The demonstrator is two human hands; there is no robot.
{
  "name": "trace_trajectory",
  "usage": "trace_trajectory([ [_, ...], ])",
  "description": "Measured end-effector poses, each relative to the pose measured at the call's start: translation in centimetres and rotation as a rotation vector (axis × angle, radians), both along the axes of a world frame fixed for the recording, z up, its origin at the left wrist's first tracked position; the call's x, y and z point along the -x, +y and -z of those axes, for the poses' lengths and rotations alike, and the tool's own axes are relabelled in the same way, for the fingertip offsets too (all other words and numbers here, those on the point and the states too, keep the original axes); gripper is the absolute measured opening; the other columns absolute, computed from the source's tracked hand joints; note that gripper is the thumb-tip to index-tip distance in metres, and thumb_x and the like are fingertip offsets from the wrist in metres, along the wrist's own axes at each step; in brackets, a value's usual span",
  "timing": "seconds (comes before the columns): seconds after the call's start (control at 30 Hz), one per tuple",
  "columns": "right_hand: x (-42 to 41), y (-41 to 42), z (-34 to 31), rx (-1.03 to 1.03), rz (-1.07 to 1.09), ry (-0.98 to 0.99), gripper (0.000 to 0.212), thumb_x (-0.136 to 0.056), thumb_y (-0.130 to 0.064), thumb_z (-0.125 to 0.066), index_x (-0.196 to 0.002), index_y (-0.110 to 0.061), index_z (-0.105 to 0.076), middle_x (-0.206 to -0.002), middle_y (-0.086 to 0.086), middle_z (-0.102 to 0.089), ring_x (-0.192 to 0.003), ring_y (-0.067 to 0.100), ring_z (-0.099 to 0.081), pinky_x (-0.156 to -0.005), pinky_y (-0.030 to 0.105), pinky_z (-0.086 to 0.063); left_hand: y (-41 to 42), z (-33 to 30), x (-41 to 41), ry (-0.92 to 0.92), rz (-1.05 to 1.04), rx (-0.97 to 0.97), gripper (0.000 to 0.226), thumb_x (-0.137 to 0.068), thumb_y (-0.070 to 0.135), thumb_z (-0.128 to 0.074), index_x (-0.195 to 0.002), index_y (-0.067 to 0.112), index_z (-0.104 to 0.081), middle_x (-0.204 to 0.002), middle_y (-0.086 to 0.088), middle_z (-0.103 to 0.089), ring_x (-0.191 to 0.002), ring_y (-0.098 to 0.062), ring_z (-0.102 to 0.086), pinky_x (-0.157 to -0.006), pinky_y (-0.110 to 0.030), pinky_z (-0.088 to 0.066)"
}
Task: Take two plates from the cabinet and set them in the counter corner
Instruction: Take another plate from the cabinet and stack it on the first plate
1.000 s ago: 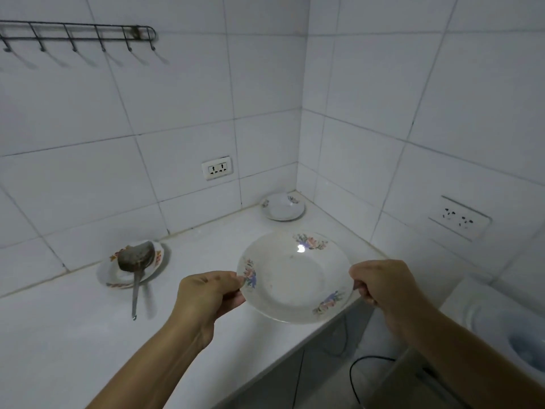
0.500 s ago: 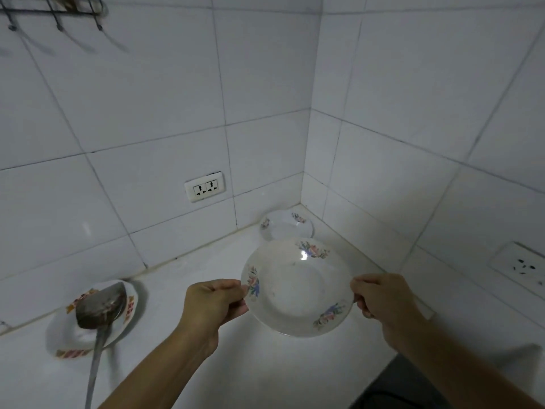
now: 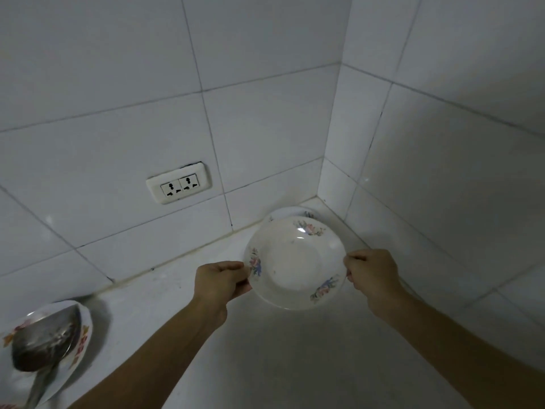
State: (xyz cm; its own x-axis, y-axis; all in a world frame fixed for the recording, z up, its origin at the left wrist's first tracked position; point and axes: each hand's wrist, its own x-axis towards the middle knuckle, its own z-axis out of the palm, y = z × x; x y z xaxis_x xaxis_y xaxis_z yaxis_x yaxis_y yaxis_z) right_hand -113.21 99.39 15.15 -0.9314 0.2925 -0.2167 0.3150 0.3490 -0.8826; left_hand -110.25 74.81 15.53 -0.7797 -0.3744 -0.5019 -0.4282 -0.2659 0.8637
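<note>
I hold a white plate with floral prints [image 3: 295, 261] above the counter, close to the corner. My left hand [image 3: 219, 280] grips its left rim and my right hand [image 3: 371, 271] grips its right rim. Behind it, a second floral plate [image 3: 290, 212] lies on the counter in the corner, mostly hidden by the held plate. The cabinet is out of view.
The white counter [image 3: 295, 364] meets tiled walls at the corner. A double wall socket [image 3: 179, 185] sits on the back wall. At the left edge another plate [image 3: 81, 343] holds a metal ladle [image 3: 44, 349].
The held plate has moved forward toward the corner and now overlaps the plate lying there. The view has closed in on the corner, and the counter's front edge is out of sight.
</note>
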Motion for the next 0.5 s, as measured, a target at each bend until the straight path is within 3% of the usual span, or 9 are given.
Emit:
trace_trajectory([
  [0.1,3.8,0.2,2.1,-0.026,0.016,-0.023,0.017,-0.075,0.004,-0.052,-0.069,0.019,-0.057,-0.059,0.012,-0.048,-0.058,0.021,-0.04,-0.057,0.031,-0.031,0.6,1.7,3.4,-0.02,0.0,0.01,0.009,-0.075,-0.014,-0.071,-0.079,-0.007,-0.068,-0.086,-0.023,-0.072,-0.065,-0.029,-0.073,-0.048,-0.026,-0.057],
  [0.17,6.0,0.4,3.3,-0.057,0.021,-0.038,0.019,-0.074,0.005,-0.051,-0.058,0.005,-0.059,-0.059,0.012,-0.048,-0.056,0.021,-0.041,-0.055,0.031,-0.032,0.9,2.8,5.6,-0.032,0.006,0.013,0.01,-0.075,-0.014,-0.071,-0.082,-0.008,-0.067,-0.09,-0.023,-0.071,-0.072,-0.032,-0.073,-0.048,-0.027,-0.058],
  [0.27,8.9,0.6,4.8,-0.101,0.026,-0.044,0.023,-0.074,0.005,-0.05,-0.058,-0.009,-0.058,-0.058,0.012,-0.046,-0.055,0.021,-0.04,-0.053,0.031,-0.032,1.3,4.1,8.5,-0.072,0.006,0.051,0.011,-0.074,-0.01,-0.074,-0.084,-0.007,-0.069,-0.09,-0.022,-0.071,-0.074,-0.032,-0.071,-0.046,-0.025,-0.057],
  [0.5,13.4,0.8,7.6,-0.157,0.018,-0.078,0.018,-0.077,0.003,-0.053,-0.068,0.012,-0.065,-0.058,0.012,-0.05,-0.054,0.021,-0.045,-0.051,0.03,-0.036,1.6,6.6,13.1,-0.138,0.027,0.179,0.011,-0.072,-0.002,-0.078,-0.071,0.003,-0.069,-0.078,-0.015,-0.07,-0.063,-0.025,-0.068,-0.049,-0.027,-0.053],
])
